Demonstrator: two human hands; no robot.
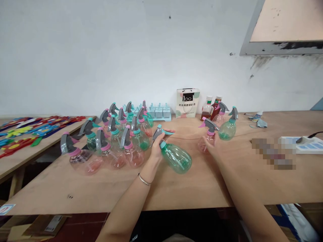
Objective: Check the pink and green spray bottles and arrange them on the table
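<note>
My left hand point(157, 145) is closed round the neck of a green spray bottle point(176, 158) with a grey trigger head, tilted with its body toward me over the wooden table point(176, 188). My right hand point(213, 145) grips a pink spray bottle point(208, 137) with a grey and pink trigger head, standing on the table. Close behind it stands another green spray bottle point(228, 127). A cluster of several pink and green spray bottles point(113, 141) fills the table to the left of my left hand.
Against the wall stand a small paper bag point(188, 102), a pale blue tray point(158, 113) and two bottles of dark liquid point(212, 108). A white power strip point(306, 144) lies at the right. A second table point(30, 151) at the left carries colourful flat items.
</note>
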